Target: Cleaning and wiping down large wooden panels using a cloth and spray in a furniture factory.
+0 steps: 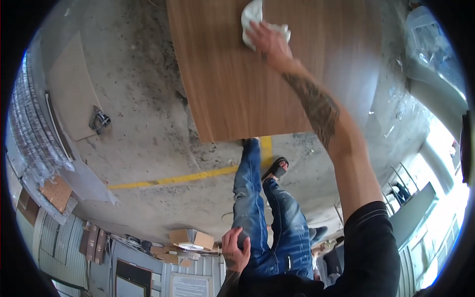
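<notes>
A white cloth [252, 15] lies bunched on the wood-grain board [222, 94]. My right hand [271, 43] presses down on it from above, arm stretched out far ahead. Down by my thigh, my left hand [236, 250] curls around a small dark rounded thing [242, 240] whose kind I cannot make out. The brown board spans the upper middle of the view, its near edge just above my feet.
Wrapped panels [39, 114] are stacked at the left, beside a beige sheet [74, 89] with a dark metal tool [100, 120] on it. A yellow line [183, 177] crosses the concrete floor. Plastic-wrapped goods [435, 44] stand at the far right; an opened carton [190, 238] sits low.
</notes>
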A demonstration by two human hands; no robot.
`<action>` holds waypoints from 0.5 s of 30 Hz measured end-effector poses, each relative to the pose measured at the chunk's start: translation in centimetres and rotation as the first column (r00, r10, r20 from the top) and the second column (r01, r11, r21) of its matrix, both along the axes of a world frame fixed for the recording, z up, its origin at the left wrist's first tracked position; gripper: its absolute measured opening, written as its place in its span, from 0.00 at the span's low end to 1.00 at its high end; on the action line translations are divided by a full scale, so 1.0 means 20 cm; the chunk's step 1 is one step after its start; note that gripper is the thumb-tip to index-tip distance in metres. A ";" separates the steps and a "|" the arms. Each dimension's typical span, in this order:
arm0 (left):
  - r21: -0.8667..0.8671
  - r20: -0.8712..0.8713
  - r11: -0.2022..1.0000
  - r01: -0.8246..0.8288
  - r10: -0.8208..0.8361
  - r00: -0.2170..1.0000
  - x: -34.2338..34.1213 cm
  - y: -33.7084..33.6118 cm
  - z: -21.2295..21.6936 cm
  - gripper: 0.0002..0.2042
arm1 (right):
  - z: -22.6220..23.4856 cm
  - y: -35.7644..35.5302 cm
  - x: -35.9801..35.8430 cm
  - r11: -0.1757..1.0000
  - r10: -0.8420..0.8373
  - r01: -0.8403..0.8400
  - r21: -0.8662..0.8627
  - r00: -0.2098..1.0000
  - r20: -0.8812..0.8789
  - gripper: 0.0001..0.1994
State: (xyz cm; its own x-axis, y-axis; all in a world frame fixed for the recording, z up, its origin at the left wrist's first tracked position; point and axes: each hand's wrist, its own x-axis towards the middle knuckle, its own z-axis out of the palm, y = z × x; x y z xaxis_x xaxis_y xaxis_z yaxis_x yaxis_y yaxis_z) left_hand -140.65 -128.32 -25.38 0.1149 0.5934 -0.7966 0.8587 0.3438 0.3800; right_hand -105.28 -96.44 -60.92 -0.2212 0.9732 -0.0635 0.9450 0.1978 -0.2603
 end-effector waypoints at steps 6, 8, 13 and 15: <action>-0.008 0.067 0.998 0.067 -0.066 0.996 0.20 -0.03 -0.05 0.18 | 0.13 -1.71 -0.09 0.916 0.043 -0.070 -0.395 0.996 -0.077 0.21; 0.012 0.017 0.995 0.103 -0.103 0.995 0.19 -0.05 -0.03 0.18 | 0.33 -1.97 -0.18 0.468 -0.051 -0.165 -0.868 0.976 -0.213 0.15; 0.045 -0.048 0.982 0.183 -0.181 0.982 0.30 -0.17 -0.01 0.19 | 0.49 -2.17 0.18 0.615 -0.709 0.409 -0.674 0.660 -0.246 0.19; 0.064 -0.076 0.976 0.210 -0.205 0.976 0.34 -0.22 0.02 0.19 | 0.59 -1.90 0.34 0.722 -0.672 0.521 -0.454 0.684 -0.284 0.23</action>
State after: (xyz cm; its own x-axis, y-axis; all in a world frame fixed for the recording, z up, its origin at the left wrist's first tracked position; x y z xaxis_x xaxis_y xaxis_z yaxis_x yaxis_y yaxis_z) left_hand -133.88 -132.75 -25.05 0.1886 0.6176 -0.7636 0.9333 0.1294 0.3351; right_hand -98.54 -134.47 -49.02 0.3237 0.8414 -0.4328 0.6167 -0.5345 -0.5779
